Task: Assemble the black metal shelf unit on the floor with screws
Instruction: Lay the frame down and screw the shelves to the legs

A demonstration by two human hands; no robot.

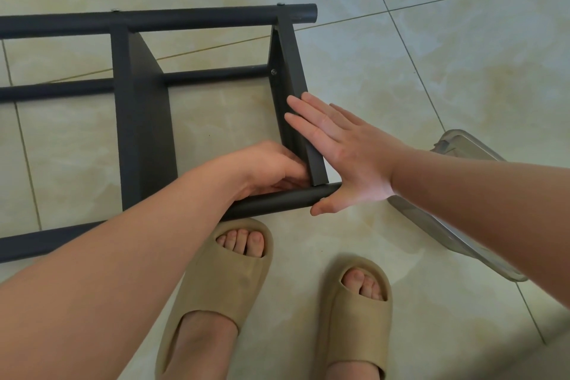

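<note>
Nearest are 2 tan slides (pixel 225 281) on the tiled floor (pixel 431 40). Just beyond the toes lies the shelf unit (pixel 145 120), tipped on its side. Its near tube (pixel 277 202) runs across under the left hand (pixel 271 170). That hand is curled into the corner where the end panel (pixel 290 71) meets the tube. I cannot tell whether its grip is holding anything, such as a screw. The right hand (pixel 345 151) lies flat against the panel's outer face, grip wide, with the thumb under the tube's end.

The frame looks stiff and fairly light, though smooth paint may slip. It is probably best held by the tubes close to a joint. A clear plastic container (pixel 462 145) sits right of the unit, half behind the forearm, and its contents cannot be made out. Farthest, the far tube (pixel 200 17) already shows 2 screw heads (pixel 280 4).
</note>
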